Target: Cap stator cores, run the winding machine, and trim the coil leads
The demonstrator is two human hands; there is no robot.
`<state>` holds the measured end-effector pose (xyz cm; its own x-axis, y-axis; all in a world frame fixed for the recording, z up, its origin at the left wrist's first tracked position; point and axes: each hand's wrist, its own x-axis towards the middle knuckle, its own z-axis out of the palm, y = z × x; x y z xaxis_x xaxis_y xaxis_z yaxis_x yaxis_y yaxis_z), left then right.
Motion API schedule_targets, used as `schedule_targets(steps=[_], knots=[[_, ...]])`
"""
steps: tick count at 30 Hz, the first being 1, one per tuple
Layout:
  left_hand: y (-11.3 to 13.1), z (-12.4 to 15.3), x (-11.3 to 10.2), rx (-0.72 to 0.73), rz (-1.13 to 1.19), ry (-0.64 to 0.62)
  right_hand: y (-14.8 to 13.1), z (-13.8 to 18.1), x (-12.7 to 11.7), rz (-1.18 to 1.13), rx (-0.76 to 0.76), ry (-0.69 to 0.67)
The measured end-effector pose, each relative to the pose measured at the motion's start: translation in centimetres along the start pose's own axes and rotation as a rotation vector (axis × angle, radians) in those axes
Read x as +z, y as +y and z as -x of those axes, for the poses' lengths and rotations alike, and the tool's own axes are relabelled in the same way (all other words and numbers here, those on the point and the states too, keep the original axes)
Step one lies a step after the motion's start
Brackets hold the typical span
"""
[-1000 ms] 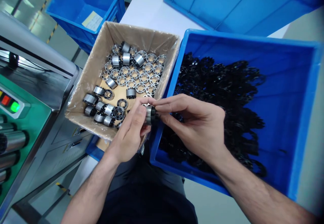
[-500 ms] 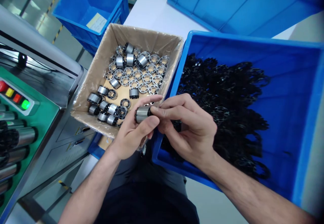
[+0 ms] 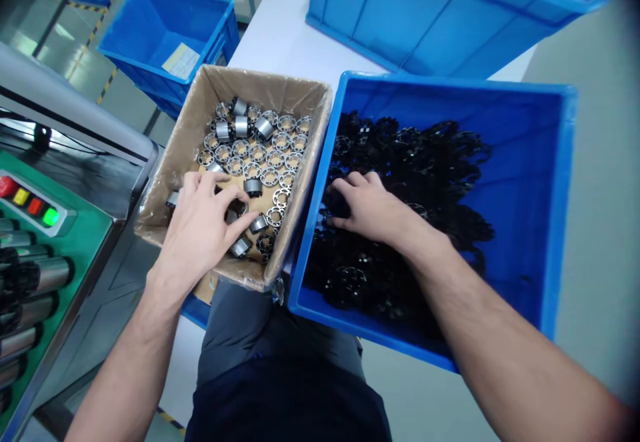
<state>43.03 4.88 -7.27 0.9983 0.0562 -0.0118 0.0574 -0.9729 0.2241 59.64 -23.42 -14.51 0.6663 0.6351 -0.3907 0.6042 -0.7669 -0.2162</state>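
Note:
My left hand is inside the plastic-lined cardboard box, fingers and thumb apart. It is over the metal cylinders with black ends; its thumb tip is beside one cylinder. My right hand reaches into the blue bin, over a heap of black plastic ring-shaped parts. Its fingers are bent and parted, with the tips at the dark parts. Several cylinders stand on end in the box, while others, such as a cylinder, lie on their sides. My left hand covers some of them.
A blue crate stands behind the bin on the white table. Another blue crate with a paper is at the back left. On the left, a green machine panel carries lit buttons and rows of metal cylinders.
My hands have separated. The cylinder they held together is out of them; my left hand has moved left into the cardboard box, and my right hand into the black parts. The view has shifted.

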Motion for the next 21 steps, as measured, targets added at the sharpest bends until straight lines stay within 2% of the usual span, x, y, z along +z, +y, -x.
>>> schedule_targets(steps=[2, 6, 8, 12, 17, 19, 21], knots=[[1.5, -1.6, 0.6, 0.05, -0.003, -0.074, -1.1, -0.3, 0.4, 0.021, -0.023, -0.048], [4.5, -5.0, 1.7, 0.101, -0.133, -0.331, -2.2, -0.2, 0.1, 0.078, 0.014, -0.109], [5.0, -6.1, 2.1, 0.105, -0.183, -0.382, -2.2, 0.1, -0.3, 0.099, 0.066, -0.125], [5.0, -6.8, 2.2, 0.103, -0.218, -0.412, -2.0, 0.4, -1.3, 0.12, 0.138, -0.157], [4.4, -6.4, 1.6, 0.106, -0.229, -0.417, -1.9, 0.8, -1.9, 0.134, 0.076, -0.26], [3.6, -5.8, 1.0, 0.093, -0.2, -0.371, -1.6, 1.1, -1.9, 0.129, 0.05, -0.29], [2.4, -4.8, 0.4, 0.05, -0.048, -0.235, -1.3, 1.5, -2.0, 0.115, 0.032, -0.292]])
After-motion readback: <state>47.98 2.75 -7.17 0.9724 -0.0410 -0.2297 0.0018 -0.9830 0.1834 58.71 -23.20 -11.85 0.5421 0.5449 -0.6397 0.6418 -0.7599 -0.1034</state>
